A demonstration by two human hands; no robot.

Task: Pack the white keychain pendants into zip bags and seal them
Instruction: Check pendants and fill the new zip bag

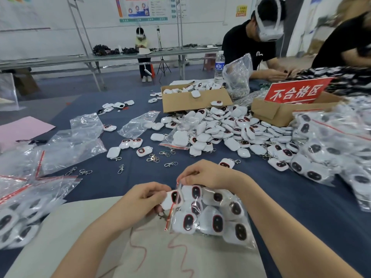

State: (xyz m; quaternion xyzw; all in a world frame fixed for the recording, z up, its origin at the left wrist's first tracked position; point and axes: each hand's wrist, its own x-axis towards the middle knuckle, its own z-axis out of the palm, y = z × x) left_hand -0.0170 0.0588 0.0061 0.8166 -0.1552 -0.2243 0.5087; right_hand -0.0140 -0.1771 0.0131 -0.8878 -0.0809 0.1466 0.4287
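Pinching the top edge of a clear zip bag between thumb and curled fingers, the right hand holds its mouth up. The left hand grips a white pendant right at that opening, where it overlaps the red zip strip. The bag is already packed with white, dark-faced pendants and lies on a beige cloth at the near edge of the blue-covered surface. Beyond the hands, a heap of loose pendants spreads across the middle of the surface, just in front of an open cardboard box that holds more of them. Metal clasps lie scattered near a few stray pendants, and empty zip bags lie flat to the left. Filled bags are piled at the right edge, beside a second box with a red sign in white characters. A water bottle stands behind the first box. Across the surface, a person in a black shirt, wearing a headset, bends over work of their own.
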